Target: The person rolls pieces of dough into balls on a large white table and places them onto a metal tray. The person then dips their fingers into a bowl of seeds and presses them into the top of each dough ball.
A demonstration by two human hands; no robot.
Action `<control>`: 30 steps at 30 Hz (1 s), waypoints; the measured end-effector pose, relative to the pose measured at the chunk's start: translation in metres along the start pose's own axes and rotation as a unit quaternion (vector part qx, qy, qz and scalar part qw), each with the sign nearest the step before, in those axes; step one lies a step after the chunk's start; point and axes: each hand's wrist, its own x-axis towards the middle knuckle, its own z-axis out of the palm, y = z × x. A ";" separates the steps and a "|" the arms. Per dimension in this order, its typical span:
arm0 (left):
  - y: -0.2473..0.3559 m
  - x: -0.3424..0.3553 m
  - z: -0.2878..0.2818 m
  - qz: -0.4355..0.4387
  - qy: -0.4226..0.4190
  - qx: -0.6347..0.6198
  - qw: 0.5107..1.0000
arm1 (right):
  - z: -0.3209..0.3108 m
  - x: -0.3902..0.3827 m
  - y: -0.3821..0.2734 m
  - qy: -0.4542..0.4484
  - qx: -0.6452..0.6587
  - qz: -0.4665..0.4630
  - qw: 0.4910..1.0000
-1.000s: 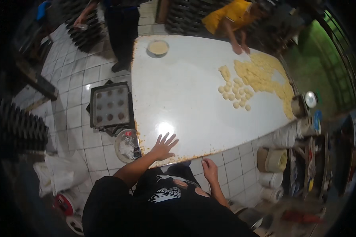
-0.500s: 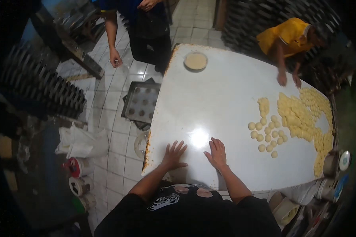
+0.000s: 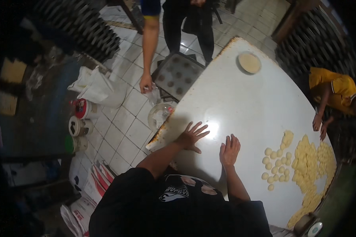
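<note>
The broad, smooth white tabletop (image 3: pixel 201 91) with rust-brown worn edges is spanned low down by both arms; stiff and heavy by the look of it, it would best be held by its rim. On its right side the wide, lumpy spread of pale yellow dough (image 3: pixel 304 173) is laid out, likely soft, easily torn and a little sticky, so best lifted from beneath with a full palm. Just left of it the small, round, pale yellow dough balls (image 3: pixel 278 162) are clustered; light and easily dented, they would be safest cupped around the sides. Nothing is held by either grip: the left grip (image 3: pixel 190 137) is spread wide, palm down, the right grip (image 3: pixel 228 154) kept flat, fingers nearly together, thumb apart. Whether the surface is pressed cannot be told.

And the change from half a second ago: the view is swung leftward, the right fingers are drawn closer together, and a co-worker's bare hand (image 3: pixel 146 84), seen farther off then, is now lowered just beside the dark, square metal tray (image 3: pixel 178 75), a clear plastic bag (image 3: pixel 154 96) hanging below it.
</note>
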 end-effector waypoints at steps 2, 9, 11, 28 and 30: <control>-0.002 -0.004 0.001 -0.008 0.012 -0.011 1.000 | 0.002 -0.001 -0.002 0.007 -0.010 0.005 1.000; 0.014 -0.029 0.015 -0.025 0.118 -0.178 0.977 | 0.004 -0.004 -0.005 0.055 0.035 -0.012 0.998; 0.022 -0.065 0.005 0.034 0.183 -0.176 0.967 | 0.007 -0.009 -0.007 0.055 0.026 -0.013 0.998; -0.147 -0.358 0.062 -0.072 0.164 -0.252 0.951 | 0.056 -0.049 -0.156 -0.027 -0.018 0.182 0.983; -0.160 -0.396 0.080 -0.125 0.135 -0.230 0.956 | 0.057 -0.056 -0.170 -0.049 -0.047 0.236 0.969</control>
